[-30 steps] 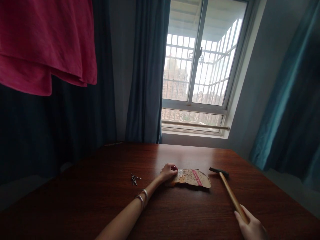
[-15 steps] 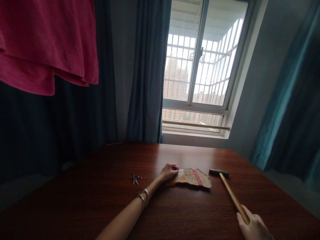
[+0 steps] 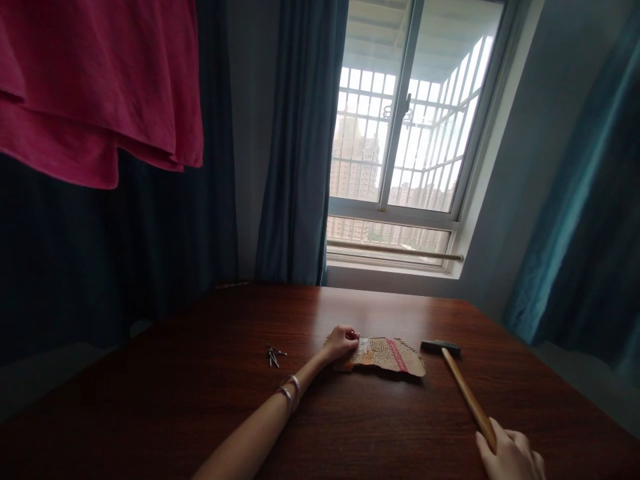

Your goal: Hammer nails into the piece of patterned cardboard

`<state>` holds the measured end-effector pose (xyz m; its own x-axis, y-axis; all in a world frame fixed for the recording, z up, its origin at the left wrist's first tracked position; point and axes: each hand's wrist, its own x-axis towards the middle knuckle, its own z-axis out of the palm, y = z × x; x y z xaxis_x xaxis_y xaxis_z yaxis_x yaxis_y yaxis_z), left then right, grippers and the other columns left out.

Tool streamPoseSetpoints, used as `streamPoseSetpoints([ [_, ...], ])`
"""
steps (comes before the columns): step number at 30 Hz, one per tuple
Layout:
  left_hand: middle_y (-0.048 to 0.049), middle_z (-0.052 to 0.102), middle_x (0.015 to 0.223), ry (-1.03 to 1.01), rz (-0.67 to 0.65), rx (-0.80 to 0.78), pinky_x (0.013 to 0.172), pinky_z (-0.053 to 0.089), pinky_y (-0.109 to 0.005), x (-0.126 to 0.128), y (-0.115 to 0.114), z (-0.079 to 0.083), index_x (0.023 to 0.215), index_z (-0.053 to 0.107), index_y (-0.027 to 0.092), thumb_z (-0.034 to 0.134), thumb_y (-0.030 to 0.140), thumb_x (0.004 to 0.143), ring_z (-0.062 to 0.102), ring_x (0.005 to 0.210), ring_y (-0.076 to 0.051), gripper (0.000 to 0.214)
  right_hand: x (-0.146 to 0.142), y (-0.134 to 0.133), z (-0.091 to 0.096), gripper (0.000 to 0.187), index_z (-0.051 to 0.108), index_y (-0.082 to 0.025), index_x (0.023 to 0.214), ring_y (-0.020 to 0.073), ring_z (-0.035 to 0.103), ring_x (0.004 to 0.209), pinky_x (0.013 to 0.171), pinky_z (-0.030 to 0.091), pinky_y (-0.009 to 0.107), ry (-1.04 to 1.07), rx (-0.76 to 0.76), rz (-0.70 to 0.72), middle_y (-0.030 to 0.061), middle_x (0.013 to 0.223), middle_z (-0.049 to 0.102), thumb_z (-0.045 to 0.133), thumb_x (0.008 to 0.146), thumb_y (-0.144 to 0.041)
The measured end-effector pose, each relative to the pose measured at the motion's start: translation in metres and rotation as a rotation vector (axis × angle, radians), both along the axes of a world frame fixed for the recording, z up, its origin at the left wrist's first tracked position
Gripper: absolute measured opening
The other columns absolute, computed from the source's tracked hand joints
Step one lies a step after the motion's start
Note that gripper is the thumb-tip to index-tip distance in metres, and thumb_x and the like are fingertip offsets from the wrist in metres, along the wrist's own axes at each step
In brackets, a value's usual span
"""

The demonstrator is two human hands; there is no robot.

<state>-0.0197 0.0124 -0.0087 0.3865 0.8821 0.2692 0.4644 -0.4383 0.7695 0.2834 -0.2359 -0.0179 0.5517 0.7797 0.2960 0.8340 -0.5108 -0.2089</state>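
My left hand [image 3: 342,342] is closed in a pinch above the left end of a piece of cardboard [image 3: 393,355]. What its fingertips hold is too small to make out. The cardboard has many small holes, a pink-red band and a torn lower edge. My right hand [image 3: 511,452] is wrapped round the wooden handle of a hammer [image 3: 470,393]. The hammer's dark head rests low at the table, just right of the cardboard. Several nails [image 3: 274,355] lie in a loose cluster left of my left hand.
All of this is on a dark reddish-brown wooden table [image 3: 210,400]. Behind it are a barred window [image 3: 390,133] and a blue curtain [image 3: 300,167]. A pink cloth [image 3: 115,93] hangs at upper left, and another curtain [image 3: 555,253] is at right.
The whole view has shifted slightly. Both hands keep the same grip, and the hammer, cardboard and nails stay in nearly the same places.
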Motion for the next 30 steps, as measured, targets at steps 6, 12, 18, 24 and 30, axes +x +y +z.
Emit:
streamPoseSetpoints([
  [6, -0.0042, 0.068, 0.073, -0.021, -0.029, 0.023, 0.060, 0.041, -0.021, -0.001, 0.001, -0.001, 0.077, 0.068, 0.012, 0.053, 0.028, 0.065, 0.060, 0.068, -0.015, 0.025, -0.045, 0.038, 0.052, 0.037, 0.058, -0.013, 0.108, 0.0276, 0.053, 0.087, 0.080, 0.041, 0.037, -0.123, 0.320, 0.230, 0.0148, 0.100, 0.054, 0.043, 0.079, -0.030],
  [12, -0.0039, 0.068, 0.075, -0.007, 0.009, -0.012, 0.061, 0.042, -0.021, 0.000, -0.002, 0.002, 0.079, 0.068, 0.013, 0.053, 0.027, 0.065, 0.060, 0.069, -0.015, 0.025, -0.102, 0.113, 0.080, 0.025, 0.063, -0.020, 0.090, 0.0193, 0.055, 0.087, 0.079, 0.040, 0.027, 0.090, 0.303, 0.640, 0.0076, 0.090, 0.059, 0.040, 0.082, -0.024],
  [18, -0.0042, 0.068, 0.076, 0.001, 0.015, -0.031, 0.063, 0.043, -0.022, 0.000, -0.005, 0.006, 0.079, 0.068, 0.013, 0.054, 0.028, 0.065, 0.060, 0.070, -0.015, 0.025, -0.118, 0.167, 0.039, 0.025, 0.063, -0.018, 0.090, 0.0171, 0.057, 0.085, 0.077, 0.040, 0.024, 0.180, 0.214, 0.682, 0.0078, 0.093, 0.060, 0.041, 0.080, -0.017],
  [24, -0.0044, 0.068, 0.077, 0.004, -0.014, -0.004, 0.062, 0.043, -0.022, -0.001, -0.003, 0.005, 0.079, 0.067, 0.013, 0.053, 0.029, 0.066, 0.060, 0.070, -0.015, 0.025, -0.121, 0.173, 0.017, 0.025, 0.062, -0.018, 0.088, 0.0163, 0.055, 0.088, 0.080, 0.039, 0.023, 0.130, 0.243, 0.704, 0.0072, 0.093, 0.059, 0.038, 0.082, -0.017],
  [30, -0.0058, 0.068, 0.078, 0.023, -0.006, 0.014, 0.062, 0.044, -0.022, -0.001, 0.000, 0.001, 0.082, 0.067, 0.013, 0.055, 0.028, 0.067, 0.061, 0.071, -0.016, 0.025, -0.120, 0.169, 0.016, 0.025, 0.060, -0.019, 0.092, 0.0164, 0.054, 0.090, 0.081, 0.038, 0.025, 0.112, 0.278, 0.721, 0.0062, 0.093, 0.059, 0.037, 0.083, -0.016],
])
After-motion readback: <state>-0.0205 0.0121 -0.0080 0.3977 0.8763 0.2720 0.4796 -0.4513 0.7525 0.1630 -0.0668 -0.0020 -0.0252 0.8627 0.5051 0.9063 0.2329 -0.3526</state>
